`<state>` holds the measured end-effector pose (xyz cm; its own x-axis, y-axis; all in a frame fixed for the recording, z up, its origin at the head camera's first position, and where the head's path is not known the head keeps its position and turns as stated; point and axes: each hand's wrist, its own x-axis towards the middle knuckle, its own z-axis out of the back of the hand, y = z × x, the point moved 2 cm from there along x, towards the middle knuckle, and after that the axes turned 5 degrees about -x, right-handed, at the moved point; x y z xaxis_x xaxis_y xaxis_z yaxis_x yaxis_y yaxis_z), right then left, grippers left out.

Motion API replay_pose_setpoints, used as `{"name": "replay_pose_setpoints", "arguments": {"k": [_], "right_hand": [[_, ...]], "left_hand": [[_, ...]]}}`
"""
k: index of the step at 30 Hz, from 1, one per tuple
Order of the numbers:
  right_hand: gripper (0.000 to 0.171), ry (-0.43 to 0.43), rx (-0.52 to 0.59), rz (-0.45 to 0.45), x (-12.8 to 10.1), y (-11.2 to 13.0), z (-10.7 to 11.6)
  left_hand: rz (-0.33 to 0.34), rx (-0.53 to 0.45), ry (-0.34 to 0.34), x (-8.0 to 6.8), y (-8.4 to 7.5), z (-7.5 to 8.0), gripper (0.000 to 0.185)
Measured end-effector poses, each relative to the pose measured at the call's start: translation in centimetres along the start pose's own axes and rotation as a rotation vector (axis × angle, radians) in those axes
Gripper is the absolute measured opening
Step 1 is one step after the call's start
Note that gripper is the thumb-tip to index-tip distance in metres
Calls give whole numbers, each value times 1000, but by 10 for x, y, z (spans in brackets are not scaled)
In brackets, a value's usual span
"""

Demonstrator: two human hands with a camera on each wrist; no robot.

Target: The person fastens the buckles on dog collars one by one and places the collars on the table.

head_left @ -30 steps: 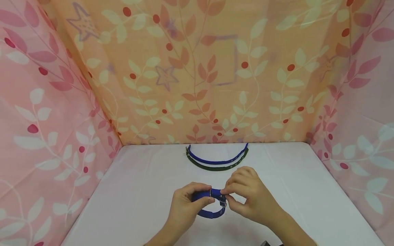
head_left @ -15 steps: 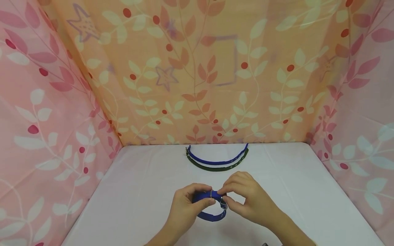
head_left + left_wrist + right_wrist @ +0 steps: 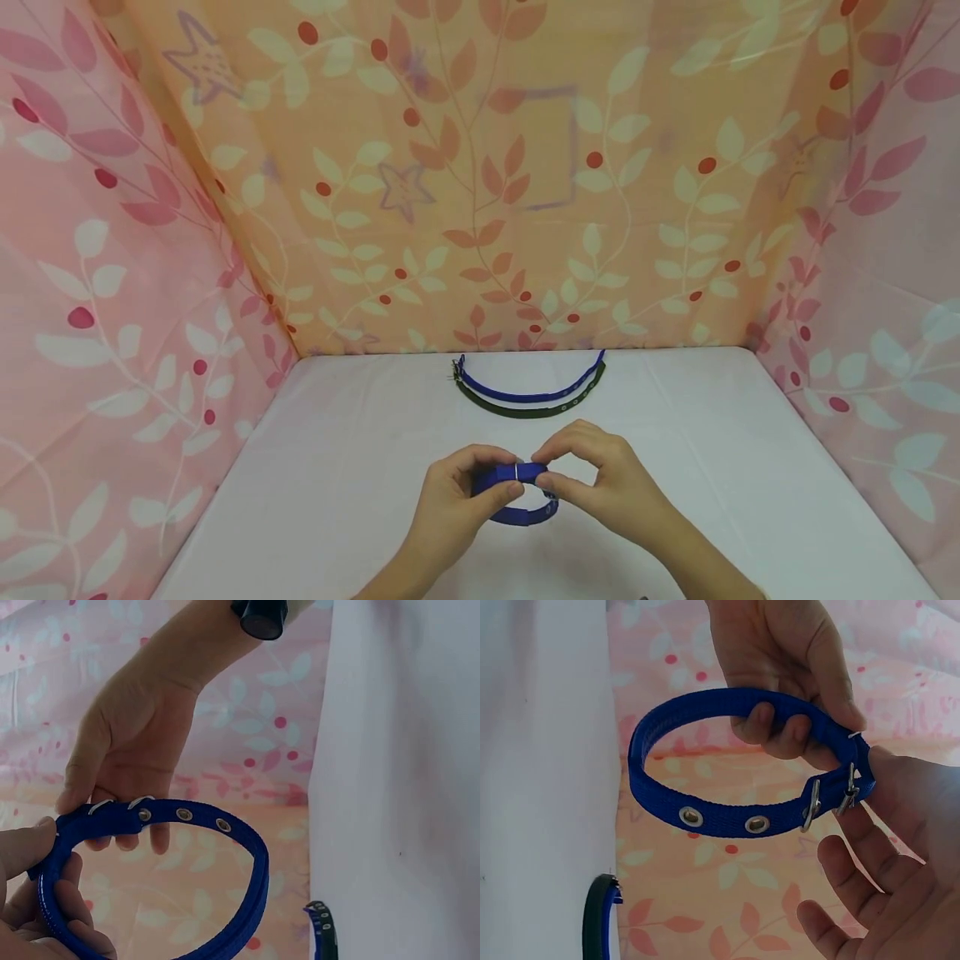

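Observation:
A blue collar (image 3: pixel 727 817), bent into a ring with its strap run through the buckle, is held up over the front half of the table. My left hand (image 3: pixel 448 500) grips its band, thumb on the near side and fingers behind. Beside the left fingertips a thin metal loop (image 3: pixel 516 472) crosses the strap. My right hand (image 3: pixel 615 483) pinches the collar at the buckle end between thumb and forefinger, the other fingers loosely bent. Metal-rimmed holes (image 3: pixel 757 824) and the buckle (image 3: pixel 849 791) show in the right wrist view. The left palm partly covers the band in the head view.
At the back of the white table (image 3: pixel 360 450) lie a blue collar (image 3: pixel 517 398) and a dark green collar (image 3: pixel 525 412), curved side by side. Leaf-patterned cloth walls (image 3: pixel 480 250) enclose the table at the back and both sides.
My right thumb and forefinger have shifted slightly left on the strap, closer to the metal loop. The collar's ring has tilted a little and its lower part moved right. The left hand stays nearly in place.

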<state>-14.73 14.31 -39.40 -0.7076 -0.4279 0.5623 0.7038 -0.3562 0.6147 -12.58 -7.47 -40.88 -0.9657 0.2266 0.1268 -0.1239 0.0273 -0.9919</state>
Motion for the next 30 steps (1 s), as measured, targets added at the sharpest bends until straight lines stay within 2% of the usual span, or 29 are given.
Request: {"name": "replay_pose_setpoints", "arguments": {"k": [6,10,15,20,23,25,30], "right_hand": [[23,22,18,-8,0,0,-1],[33,53,-11,-20,1,-1,3],[33,71,-76,20,1,-3,8],[29,66,-117,62,1,-3,10],[26,63,-140,59,2,-3,10],[24,57,-160,40,2,-3,11],[25,11,-204,-11,2,-2,16]], "left_hand": [[-9,-24,16,-1,-1,1,29],[-72,-43,13,-2,-4,2,28],[-152,-78,-33,-3,-10,5,24],[-184,-79,-80,-2,-10,8,22],[-213,-69,-84,-2,-10,9,21],[-246,-44,-83,-1,-10,11,20],[-382,41,-68,4,-11,16,21]]}}
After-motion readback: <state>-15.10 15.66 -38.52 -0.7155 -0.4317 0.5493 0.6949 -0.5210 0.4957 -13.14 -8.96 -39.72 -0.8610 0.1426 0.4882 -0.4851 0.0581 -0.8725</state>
